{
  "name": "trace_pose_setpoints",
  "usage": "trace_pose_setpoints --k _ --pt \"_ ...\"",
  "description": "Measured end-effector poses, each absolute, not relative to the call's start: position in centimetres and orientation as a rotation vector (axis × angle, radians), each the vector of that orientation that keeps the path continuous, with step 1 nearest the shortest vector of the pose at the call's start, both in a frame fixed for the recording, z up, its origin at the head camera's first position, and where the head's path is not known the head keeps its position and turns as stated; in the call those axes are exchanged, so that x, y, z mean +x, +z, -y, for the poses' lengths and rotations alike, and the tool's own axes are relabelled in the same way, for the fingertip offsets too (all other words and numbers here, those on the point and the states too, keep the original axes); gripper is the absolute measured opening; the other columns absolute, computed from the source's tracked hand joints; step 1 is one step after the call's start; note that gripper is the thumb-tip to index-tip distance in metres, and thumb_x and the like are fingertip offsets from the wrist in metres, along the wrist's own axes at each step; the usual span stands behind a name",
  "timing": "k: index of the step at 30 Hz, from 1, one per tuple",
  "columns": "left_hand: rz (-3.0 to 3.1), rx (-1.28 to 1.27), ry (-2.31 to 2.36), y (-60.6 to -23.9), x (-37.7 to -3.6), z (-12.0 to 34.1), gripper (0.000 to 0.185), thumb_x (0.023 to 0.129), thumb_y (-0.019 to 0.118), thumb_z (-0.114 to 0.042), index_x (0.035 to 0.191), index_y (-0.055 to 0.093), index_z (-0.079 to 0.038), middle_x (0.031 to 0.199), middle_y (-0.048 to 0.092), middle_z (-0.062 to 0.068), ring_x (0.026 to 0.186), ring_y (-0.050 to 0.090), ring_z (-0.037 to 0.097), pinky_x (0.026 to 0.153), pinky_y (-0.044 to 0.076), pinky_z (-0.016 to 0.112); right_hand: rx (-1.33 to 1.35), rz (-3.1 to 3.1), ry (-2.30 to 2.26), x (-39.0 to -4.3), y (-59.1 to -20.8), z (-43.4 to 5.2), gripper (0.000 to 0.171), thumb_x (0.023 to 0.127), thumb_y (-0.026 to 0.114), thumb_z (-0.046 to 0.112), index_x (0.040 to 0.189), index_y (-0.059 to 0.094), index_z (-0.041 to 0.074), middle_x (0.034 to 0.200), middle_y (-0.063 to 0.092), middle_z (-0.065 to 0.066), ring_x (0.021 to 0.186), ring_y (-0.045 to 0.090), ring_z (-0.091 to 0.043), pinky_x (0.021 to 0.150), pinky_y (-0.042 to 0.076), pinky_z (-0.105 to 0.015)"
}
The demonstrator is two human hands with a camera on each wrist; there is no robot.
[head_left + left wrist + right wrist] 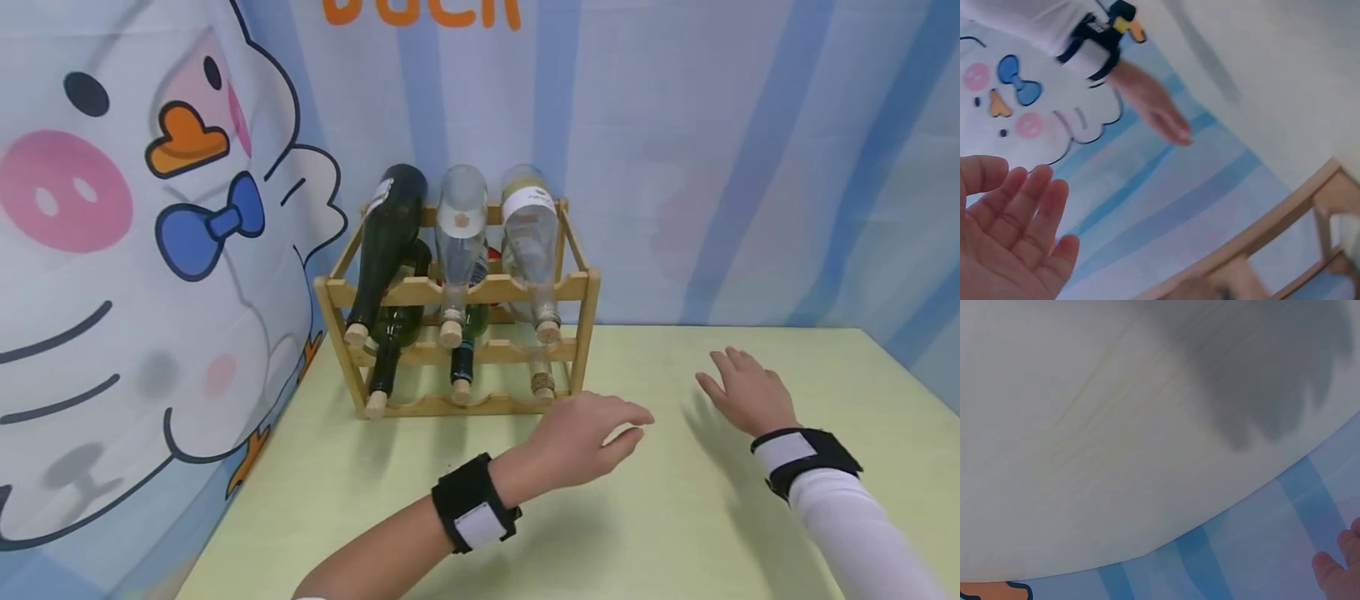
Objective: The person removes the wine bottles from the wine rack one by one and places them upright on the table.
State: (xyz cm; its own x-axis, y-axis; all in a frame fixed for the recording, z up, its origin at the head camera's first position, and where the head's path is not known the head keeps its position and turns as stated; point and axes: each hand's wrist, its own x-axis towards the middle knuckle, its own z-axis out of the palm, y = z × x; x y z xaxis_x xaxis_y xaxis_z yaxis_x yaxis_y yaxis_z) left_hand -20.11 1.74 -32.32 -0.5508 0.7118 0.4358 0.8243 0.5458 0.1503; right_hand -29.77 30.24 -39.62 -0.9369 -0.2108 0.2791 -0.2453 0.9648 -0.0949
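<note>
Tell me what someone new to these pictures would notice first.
Probably the huge white cartoon bird with its blue bow tie, filling the left of the head view. Next, likely, the wooden rack near the back of the pale yellow table, its corked bottles lying with their necks toward the viewer.

We see a flat, pale yellow table (660,500); standing directly on it, towards eleven o'clock, is a light-brown, open-framed, tiered wooden rack (504,351).
</note>
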Motion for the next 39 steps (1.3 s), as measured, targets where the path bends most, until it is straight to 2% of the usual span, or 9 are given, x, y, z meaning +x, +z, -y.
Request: trace_pose_setpoints --k 9,13,16,19,22,27,31,34,39 --pt "1.925 -1.253 -0.742 -27.2 -16.2 6.1 0.016 0.085 0.053 -0.011 0.092 0.067 -0.007 0.084 0.069 0.000 0.075 0.063 0.005 0.070 0.046 0.013 0.542 2.858 0.244 -28.6 -39.9 -28.9 0.056 0.090 0.042 0.036 0.126 0.040 -0.006 0.129 0.035 -0.033 0.117 0.034 -0.047 0.089 0.030 -0.059" --pt "1.694 -1.142 -0.752 -24.7 -17.2 9.6 0.024 0.088 0.049 -0.015 0.084 0.066 0.001 0.074 0.068 0.008 0.065 0.063 0.013 0.061 0.048 0.018 0.638 2.822 0.285 -27.2 -40.1 -27.8 0.051 0.088 0.047 0.033 0.123 0.044 -0.004 0.129 0.038 -0.030 0.115 0.038 -0.046 0.087 0.033 -0.058" --pt "1.645 -0.968 -0.800 -23.5 -18.9 12.5 0.027 0.088 0.047 -0.016 0.084 0.064 0.005 0.070 0.066 0.012 0.061 0.062 0.018 0.050 0.041 0.016 0.707 2.749 0.299 -26.0 -40.3 -26.6 0.047 0.086 0.052 0.030 0.120 0.049 -0.001 0.126 0.043 -0.027 0.112 0.043 -0.043 0.085 0.036 -0.056" --pt "1.708 -0.721 -0.880 -22.9 -20.9 15.5 0.020 0.085 0.050 -0.010 0.087 0.063 0.004 0.072 0.066 0.014 0.064 0.062 0.021 0.050 0.034 0.015 0.795 2.655 0.293 -25.1 -40.2 -25.2 0.043 0.083 0.057 0.027 0.116 0.053 0.000 0.123 0.048 -0.024 0.109 0.047 -0.040 0.084 0.038 -0.053" --pt "1.838 -0.482 -0.923 -23.2 -22.8 18.1 0.017 0.084 0.051 -0.004 0.091 0.064 0.003 0.079 0.067 0.015 0.070 0.061 0.022 0.061 0.041 0.018 0.908 2.553 0.271 -24.2 -39.7 -23.7 0.037 0.077 0.063 0.021 0.109 0.058 0.002 0.116 0.054 -0.020 0.103 0.053 -0.036 0.081 0.043 -0.048" --pt "1.978 -0.231 -0.897 -25.2 -25.9 21.0 0.020 0.085 0.050 -0.008 0.093 0.064 0.003 0.089 0.066 0.016 0.083 0.060 0.025 0.078 0.045 0.034 1.148 2.370 0.242 -22.4 -38.6 -20.5 0.028 0.068 0.070 0.016 0.095 0.064 0.010 0.103 0.062 -0.009 0.093 0.060 -0.023 0.075 0.049 -0.039" --pt "1.971 -0.122 -0.959 -27.2 -28.6 22.3 0.021 0.086 0.048 -0.010 0.094 0.063 0.002 0.087 0.065 0.016 0.073 0.057 0.022 0.066 0.043 0.024 1.354 2.224 0.260 -20.8 -37.9 -17.4 0.015 0.077 0.063 0.022 0.091 0.064 0.015 0.093 0.064 0.001 0.086 0.060 -0.014 0.072 0.049 -0.032" --pt "1.947 -0.085 -0.983 -28.6 -30.5 22.6 0.023 0.087 0.045 -0.011 0.093 0.064 0.001 0.080 0.065 0.015 0.060 0.050 0.017 0.052 0.034 0.016 1.500 2.162 0.262 -19.8 -37.7 -15.1 0.014 0.083 0.056 0.024 0.091 0.064 0.016 0.089 0.063 0.005 0.083 0.058 -0.010 0.072 0.048 -0.030" --pt "1.805 -0.084 -0.867 -29.9 -32.5 22.2 0.025 0.084 0.040 -0.008 0.081 0.062 0.003 0.074 0.061 0.019 0.058 0.049 0.026 0.053 0.036 0.028 1.584 2.191 0.248 -19.1 -37.3 -11.5 0.025 0.080 0.060 0.023 0.104 0.060 0.018 0.103 0.063 0.003 0.093 0.057 -0.011 0.078 0.049 -0.031"
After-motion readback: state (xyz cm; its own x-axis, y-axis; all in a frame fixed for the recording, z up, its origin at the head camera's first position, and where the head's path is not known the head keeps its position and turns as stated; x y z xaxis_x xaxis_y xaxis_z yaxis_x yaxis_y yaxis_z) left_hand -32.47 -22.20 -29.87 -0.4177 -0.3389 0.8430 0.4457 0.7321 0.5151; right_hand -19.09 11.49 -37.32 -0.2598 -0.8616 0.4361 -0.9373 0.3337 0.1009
